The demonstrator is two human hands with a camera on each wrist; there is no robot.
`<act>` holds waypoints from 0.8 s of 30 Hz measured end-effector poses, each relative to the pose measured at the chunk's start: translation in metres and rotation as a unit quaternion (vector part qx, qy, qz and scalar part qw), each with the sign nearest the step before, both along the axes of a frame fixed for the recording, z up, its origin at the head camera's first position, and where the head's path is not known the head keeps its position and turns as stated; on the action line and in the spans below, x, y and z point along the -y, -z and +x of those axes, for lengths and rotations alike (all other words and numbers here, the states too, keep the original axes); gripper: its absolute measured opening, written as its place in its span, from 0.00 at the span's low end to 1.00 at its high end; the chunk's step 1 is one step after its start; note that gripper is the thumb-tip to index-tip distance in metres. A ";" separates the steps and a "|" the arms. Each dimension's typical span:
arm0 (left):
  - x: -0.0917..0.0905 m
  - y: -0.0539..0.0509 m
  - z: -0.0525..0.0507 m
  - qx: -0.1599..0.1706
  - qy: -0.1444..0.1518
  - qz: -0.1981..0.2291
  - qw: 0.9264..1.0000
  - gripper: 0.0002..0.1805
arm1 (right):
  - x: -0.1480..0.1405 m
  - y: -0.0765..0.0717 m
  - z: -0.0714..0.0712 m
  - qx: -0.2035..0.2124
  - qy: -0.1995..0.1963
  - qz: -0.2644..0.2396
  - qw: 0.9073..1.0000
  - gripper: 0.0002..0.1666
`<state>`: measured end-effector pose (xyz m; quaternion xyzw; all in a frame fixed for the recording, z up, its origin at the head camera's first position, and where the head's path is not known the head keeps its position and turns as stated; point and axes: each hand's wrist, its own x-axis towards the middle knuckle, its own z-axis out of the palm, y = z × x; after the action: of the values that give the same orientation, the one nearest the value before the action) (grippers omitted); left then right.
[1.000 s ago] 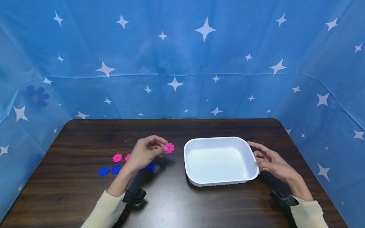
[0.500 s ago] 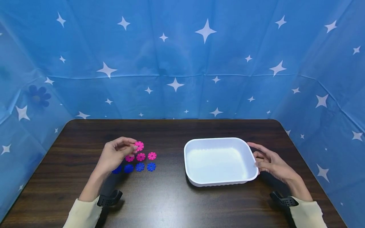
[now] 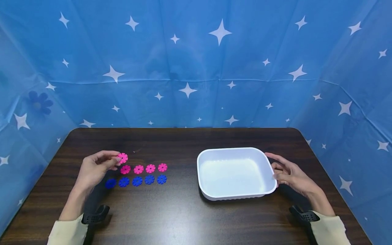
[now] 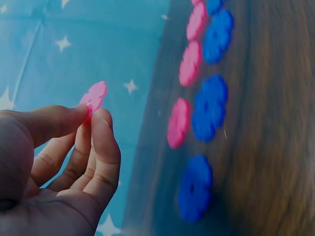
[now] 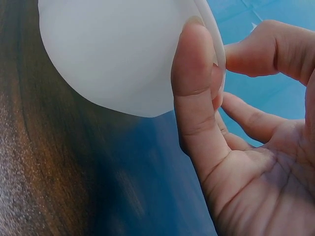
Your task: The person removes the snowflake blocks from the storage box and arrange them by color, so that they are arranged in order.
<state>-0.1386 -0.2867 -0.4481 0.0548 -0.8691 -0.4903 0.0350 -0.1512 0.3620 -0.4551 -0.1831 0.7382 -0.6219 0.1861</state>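
Between thumb and fingertips my left hand (image 3: pixel 93 172) pinches a pink notched plastic disc (image 3: pixel 124 158), shaped like a small flower. It is held above the left end of two rows of similar discs. The back row is of pink discs (image 3: pixel 139 169), and the front row of blue discs (image 3: pixel 137 181); each row has several. In the left wrist view the held pink disc (image 4: pixel 96 94) stands out past the fingertips. My right hand (image 3: pixel 294 175) grips the right rim of a white rectangular tray (image 3: pixel 235 174), thumb inside and fingers outside, as the right wrist view shows.
The discs and tray are on a dark wood-grain table (image 3: pixel 180 217). A blue curtain with white stars (image 3: pixel 196 61) hangs behind the table and along both sides. Bare tabletop lies between the disc rows and the tray.
My left hand has moved left with the pink disc, from beside the tray to the rows' left end, uncovering the discs it hid. The right hand and tray stay in place.
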 end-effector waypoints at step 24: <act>0.022 0.024 0.003 0.034 -0.029 -0.139 0.989 0.10 | 0.000 -0.001 0.000 -0.003 0.013 0.019 1.000 0.44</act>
<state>-0.1359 -0.3088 -0.4725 0.0908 -0.9278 -0.3609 0.0269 -0.1511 0.3618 -0.4541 -0.1722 0.7526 -0.6098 0.1791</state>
